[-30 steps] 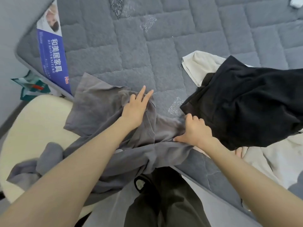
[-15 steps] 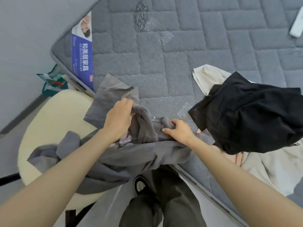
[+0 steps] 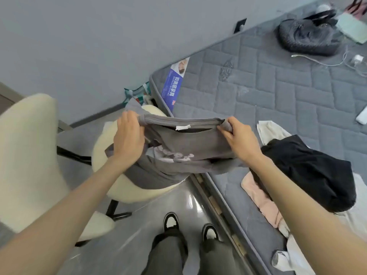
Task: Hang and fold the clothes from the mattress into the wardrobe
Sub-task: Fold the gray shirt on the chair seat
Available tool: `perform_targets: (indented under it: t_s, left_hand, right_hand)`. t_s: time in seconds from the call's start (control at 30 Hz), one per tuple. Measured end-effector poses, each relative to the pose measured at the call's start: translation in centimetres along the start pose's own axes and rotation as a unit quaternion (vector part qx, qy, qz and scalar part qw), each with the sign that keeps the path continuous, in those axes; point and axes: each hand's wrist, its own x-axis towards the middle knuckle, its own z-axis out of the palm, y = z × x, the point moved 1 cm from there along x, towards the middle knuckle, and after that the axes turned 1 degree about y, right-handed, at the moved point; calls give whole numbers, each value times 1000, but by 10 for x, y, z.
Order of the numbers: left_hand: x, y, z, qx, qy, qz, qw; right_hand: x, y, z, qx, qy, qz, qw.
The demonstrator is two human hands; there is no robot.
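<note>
Hands [image 3: 129, 135] [image 3: 239, 139] on taut gray T-shirt [image 3: 188, 147]

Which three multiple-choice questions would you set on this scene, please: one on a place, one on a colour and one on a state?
1. Where does the black garment lie? A) in a drawer B) on the mattress C) on a shelf
2. What colour is the held T-shirt? A) grey B) white C) red
3. How is the T-shirt placed? A) spread flat B) held up by its neckline C) on a hanger

Answers: B, it rests on the quilted top near the edge; A, its cloth is grey with a pale print; B, the left hand and right hand grip the collar's two ends in the air.
</note>
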Motion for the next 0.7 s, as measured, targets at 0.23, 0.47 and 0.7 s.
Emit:
perform_targets:
  t_s: [0.23, 0.47, 0.7]
  left_hand:
    - [-61, 31, -112, 4, 105, -25, 994]
    - [-168, 104, -192, -4, 248, -47, 968]
    - [-253, 157, -249, -9, 370, -97, 924]
  right_hand:
    - [-44, -79, -92, -25, 86, -145, 985]
    - [-127, -104, -179, 21, 148, -239, 959]
    - [-213, -119, -254, 37, 214, -292, 932]
